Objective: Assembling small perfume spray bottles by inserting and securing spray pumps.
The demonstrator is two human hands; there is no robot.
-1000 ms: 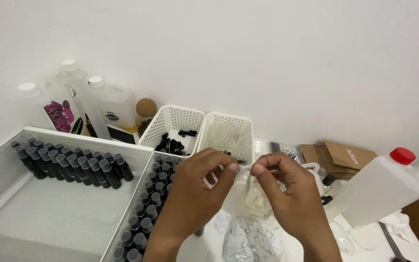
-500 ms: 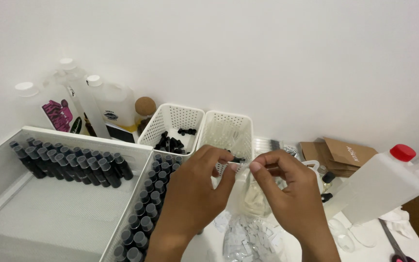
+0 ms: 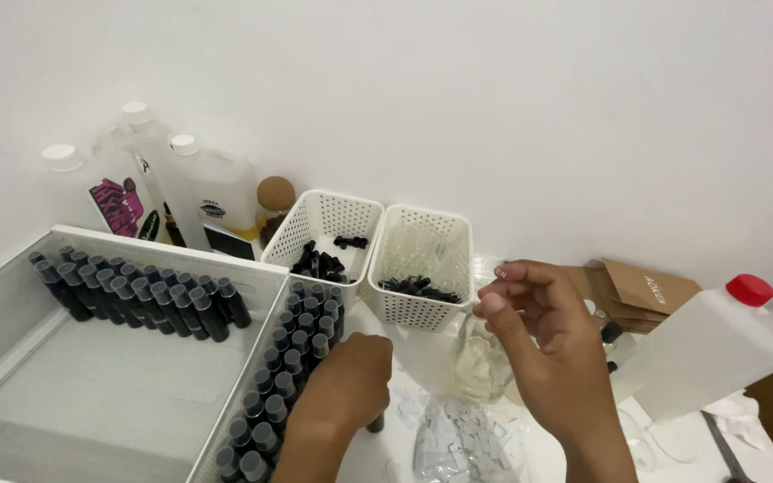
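Note:
My left hand (image 3: pixel 346 380) is lowered beside a narrow white tray (image 3: pixel 225 420) filled with several small black-capped bottles (image 3: pixel 301 340). Its fingers curl down over a small dark bottle (image 3: pixel 376 422) standing on the white table. My right hand (image 3: pixel 543 344) is raised over a clear bag (image 3: pixel 480 367), thumb and forefinger pinched together; whether anything is between them is too small to see. A clear bag of white paper slips (image 3: pixel 467 438) lies below both hands.
A large white tray (image 3: pixel 91 241) at left holds a row of black-capped bottles (image 3: pixel 136 295). Two white perforated baskets (image 3: pixel 324 210) (image 3: pixel 427 222) with small black parts stand behind. Big plastic bottles (image 3: pixel 216 188) at back left, a red-capped white jug (image 3: pixel 717 349) and brown card packets (image 3: pixel 646 291) at right.
The hands were together over the clear bag, working one small item. My left hand has dropped down and left to the table beside the narrow tray; the right hand stays raised.

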